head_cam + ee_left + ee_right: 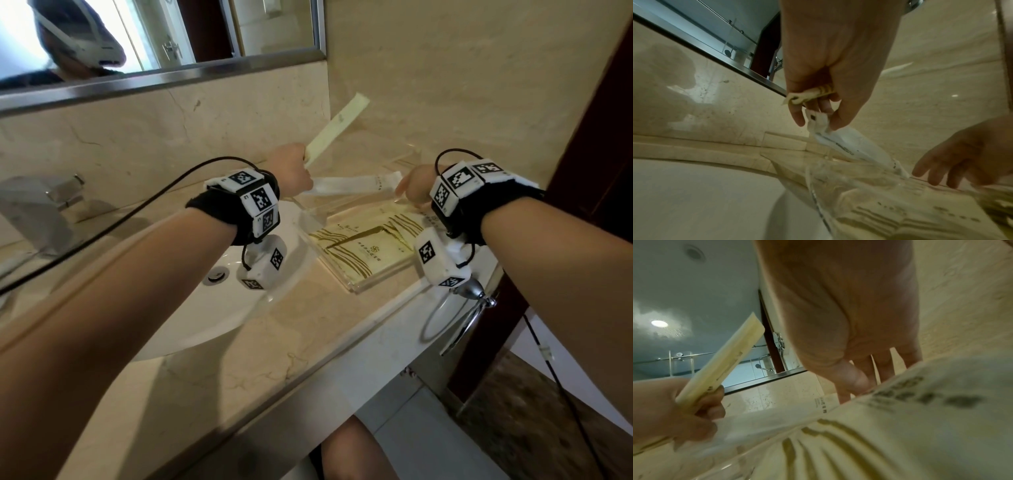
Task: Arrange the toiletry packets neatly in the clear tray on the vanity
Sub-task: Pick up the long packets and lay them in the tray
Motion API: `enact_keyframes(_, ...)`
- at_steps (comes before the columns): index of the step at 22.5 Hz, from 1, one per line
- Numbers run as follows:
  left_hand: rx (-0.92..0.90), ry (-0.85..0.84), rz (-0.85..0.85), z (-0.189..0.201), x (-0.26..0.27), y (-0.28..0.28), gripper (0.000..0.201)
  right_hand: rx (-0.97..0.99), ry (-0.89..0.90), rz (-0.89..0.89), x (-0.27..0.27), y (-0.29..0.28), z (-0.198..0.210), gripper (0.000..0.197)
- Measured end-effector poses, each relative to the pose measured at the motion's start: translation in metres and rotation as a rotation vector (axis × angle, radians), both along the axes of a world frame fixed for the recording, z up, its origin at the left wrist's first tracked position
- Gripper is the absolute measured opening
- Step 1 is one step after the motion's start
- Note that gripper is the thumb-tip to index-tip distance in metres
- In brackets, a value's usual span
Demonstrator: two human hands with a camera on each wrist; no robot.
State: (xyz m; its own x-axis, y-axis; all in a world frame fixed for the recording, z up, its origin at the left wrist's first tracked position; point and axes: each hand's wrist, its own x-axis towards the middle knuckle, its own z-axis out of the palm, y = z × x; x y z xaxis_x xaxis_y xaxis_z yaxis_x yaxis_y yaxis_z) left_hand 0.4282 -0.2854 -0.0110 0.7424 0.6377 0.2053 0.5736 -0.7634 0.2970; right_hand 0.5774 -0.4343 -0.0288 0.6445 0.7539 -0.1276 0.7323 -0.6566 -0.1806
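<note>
My left hand [291,171] grips two long packets: one cream packet [337,128] angled upward, one white packet [349,185] stretched across clear tray [356,289]. My right hand [412,186], fingers relaxed, touches white packet's far end. Several flat striped packets [363,250] lie inside tray on marble surface [274,349].

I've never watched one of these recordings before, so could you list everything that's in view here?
long cream packet: one, pale yellow, upright, gripped in the left hand
long white packet: one, white, pinched by the left hand, its far end at the right hand, over the tray
flat packets: several, cream with gold stripes, overlapping in the tray; exact count unclear
clear tray: one, transparent, on the vanity right of the basin
basin: one, white, set in the vanity
faucet: one, chrome, far left
mirror: one, metal-framed, on the wall
towel ring: one, chrome, vanity front
left hand: holds both long packets
right hand: fingers straight, at the white packet's end
</note>
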Motion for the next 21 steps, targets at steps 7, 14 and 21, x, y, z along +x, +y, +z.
enact_keyframes(7, 0.037, 0.243, -0.012, -0.005, -0.007, -0.002, 0.033, 0.047, 0.235, 0.130, -0.020, 0.001, -0.005, 0.030)
enact_keyframes(14, 0.090, 0.315, -0.031, -0.006, -0.011, -0.008, 0.031, 0.021, 0.252, 0.184, -0.031, 0.006, -0.007, 0.021)
enact_keyframes(21, 0.106, 0.306, -0.085, -0.010, -0.003, -0.003, 0.050, 0.185, 0.235, 0.149, -0.022, 0.005, -0.004, 0.026)
